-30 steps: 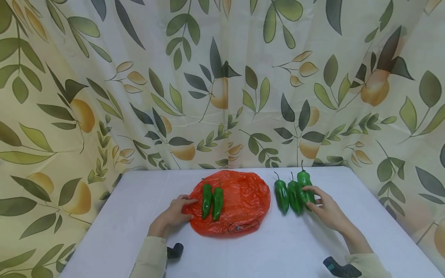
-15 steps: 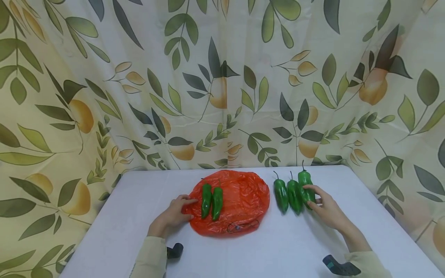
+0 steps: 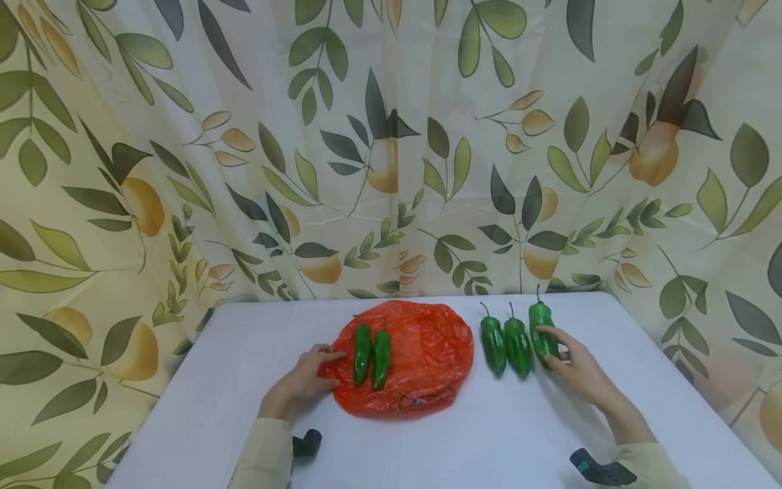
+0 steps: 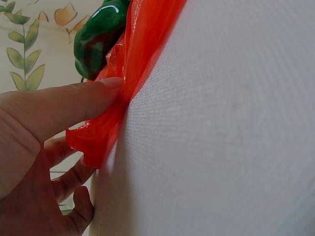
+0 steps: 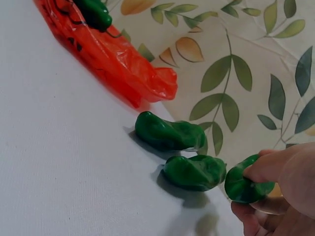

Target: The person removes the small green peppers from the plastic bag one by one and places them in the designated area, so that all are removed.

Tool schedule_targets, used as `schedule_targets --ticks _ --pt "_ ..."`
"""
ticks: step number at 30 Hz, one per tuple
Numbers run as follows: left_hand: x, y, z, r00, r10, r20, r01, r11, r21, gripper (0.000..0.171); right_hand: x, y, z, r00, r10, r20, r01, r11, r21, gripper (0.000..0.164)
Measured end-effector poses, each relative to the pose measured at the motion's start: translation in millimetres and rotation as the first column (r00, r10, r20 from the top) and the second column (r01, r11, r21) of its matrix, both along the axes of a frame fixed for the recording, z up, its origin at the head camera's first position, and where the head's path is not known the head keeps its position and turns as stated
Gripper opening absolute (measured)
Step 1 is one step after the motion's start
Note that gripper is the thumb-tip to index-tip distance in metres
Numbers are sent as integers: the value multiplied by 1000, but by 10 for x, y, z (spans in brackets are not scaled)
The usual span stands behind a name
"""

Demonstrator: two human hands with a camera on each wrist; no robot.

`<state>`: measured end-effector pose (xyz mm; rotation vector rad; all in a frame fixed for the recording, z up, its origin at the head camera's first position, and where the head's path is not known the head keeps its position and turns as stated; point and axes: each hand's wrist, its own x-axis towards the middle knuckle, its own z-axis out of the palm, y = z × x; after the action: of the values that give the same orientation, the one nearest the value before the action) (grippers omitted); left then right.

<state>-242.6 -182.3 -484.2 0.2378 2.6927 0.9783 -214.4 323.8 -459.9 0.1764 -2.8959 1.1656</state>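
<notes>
A crumpled red plastic bag [image 3: 427, 367] lies flat on the table, with two green peppers [image 3: 381, 356] side by side on its left part. My left hand [image 3: 308, 373] pinches the bag's left edge; in the left wrist view the thumb [image 4: 93, 96] presses on the red film and the other fingers are partly behind it. To the right of the bag, two more green peppers [image 3: 518, 346] lie next to each other. My right hand [image 3: 574, 367] holds a third green pepper [image 3: 541, 329] between thumb and fingers, slightly apart from that pair and seen end-on in the right wrist view.
A white-covered table [image 3: 489, 441] carries everything. Behind it and at both sides hangs a curtain [image 3: 391, 136] with a leaf and fruit print. Dark wrist mounts [image 3: 601, 468] show by the sleeves.
My right hand has shifted a little to the right with its pepper, so a gap now separates it from the other two. The left hand and the bag stay put.
</notes>
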Motion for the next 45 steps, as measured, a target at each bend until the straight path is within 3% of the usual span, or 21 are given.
schedule_targets --ticks 14,22,35,45 --pt "-8 -4 -1 999 -22 -24 22 1000 -11 55 3 51 -82 995 -10 99 10 1000 7 57" --pt "-17 1 -13 1000 -8 -15 8 1000 -15 55 -14 109 -171 996 -10 87 9 1000 10 57" --pt "-31 7 -23 1000 -3 -16 3 1000 -22 56 -69 132 -191 989 -24 143 21 1000 22 58" --pt "-28 3 -25 1000 -2 -2 2 1000 -4 56 -67 154 -217 992 -20 125 14 998 54 57"
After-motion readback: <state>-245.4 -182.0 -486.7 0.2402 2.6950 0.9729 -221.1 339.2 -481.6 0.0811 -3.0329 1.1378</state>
